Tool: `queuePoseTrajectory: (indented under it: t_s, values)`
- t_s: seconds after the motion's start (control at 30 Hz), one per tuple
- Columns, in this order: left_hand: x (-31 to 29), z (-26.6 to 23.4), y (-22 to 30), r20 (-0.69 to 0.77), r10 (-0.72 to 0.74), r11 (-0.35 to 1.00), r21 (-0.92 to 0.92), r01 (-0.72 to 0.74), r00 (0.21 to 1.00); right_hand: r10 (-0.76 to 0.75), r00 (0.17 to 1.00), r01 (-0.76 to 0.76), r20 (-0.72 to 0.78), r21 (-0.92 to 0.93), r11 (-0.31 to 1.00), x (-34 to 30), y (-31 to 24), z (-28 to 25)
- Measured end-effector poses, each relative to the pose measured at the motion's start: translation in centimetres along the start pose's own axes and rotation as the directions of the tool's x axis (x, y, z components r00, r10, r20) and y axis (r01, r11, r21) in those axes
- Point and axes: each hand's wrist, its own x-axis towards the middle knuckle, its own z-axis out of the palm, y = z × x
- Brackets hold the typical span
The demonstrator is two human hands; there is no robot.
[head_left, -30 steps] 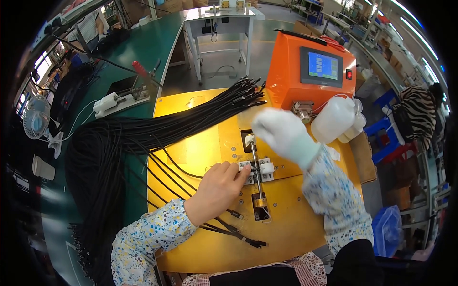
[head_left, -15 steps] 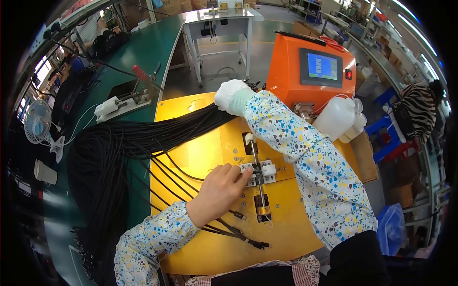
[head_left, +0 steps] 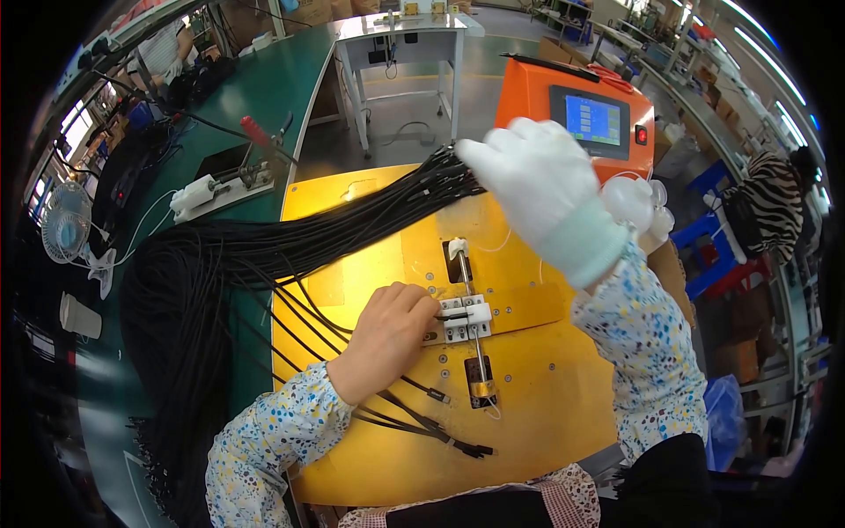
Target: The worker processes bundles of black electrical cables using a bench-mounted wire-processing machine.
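My left hand, bare, is closed on a black cable at the left side of a small white clamp block. The cable's end lies in the slot of that block, and a metal rod crosses it. Above the yellow plate, my right hand wears a white glove with curled fingers; whatever they hold is hidden. Beside its thumb are the plug ends of a thick bundle of black cables. Several separate cable ends lie on the plate below my left hand.
An orange machine with a screen stands behind my right hand, white bottles next to it. The yellow plate borders a green table. A hand clamp and a small fan are at the left.
My right hand has let go of the cable bundle's end and moved right and toward me, uncovering the plugs. My left hand has shifted slightly left, and the white block is now more visible.
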Motion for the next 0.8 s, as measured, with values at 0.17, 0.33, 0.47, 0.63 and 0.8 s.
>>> queuePoseTrajectory:
  t_s: [0.17, 0.33, 0.47, 0.63, 0.8]
  values:
    - [0.5, -1.1, 0.6, 0.091, 0.01, 0.999, 0.047, -0.015, 0.996, 0.219, 0.968, -0.223, 0.123, 0.021, 0.974, -4.3, 1.8, -1.9]
    - [0.7, -8.5, 5.6, 0.33, 0.164, 0.975, -0.2, -0.101, 0.93, 0.048, 0.957, -0.235, 0.287, 0.665, 0.709, -8.6, -2.9, -1.6]
    - [0.4, -3.9, 5.9, 0.156, -0.196, 0.736, -0.628, 0.251, 0.968, 0.012, 0.976, -0.196, 0.216, 0.857, 0.477, -9.0, -7.3, -2.0]
    - [0.1, -1.9, 3.4, 0.221, -0.339, 0.636, -0.662, 0.396, 0.915, 0.205, 0.792, -0.594, 0.575, 0.803, 0.041, -9.9, -5.4, -1.5]
    - [0.4, -1.2, 3.4, 0.135, -0.338, 0.654, -0.678, 0.336, 0.931, 0.223, 0.6, -0.756, 0.768, 0.636, -0.154, -10.3, -5.5, -1.6]
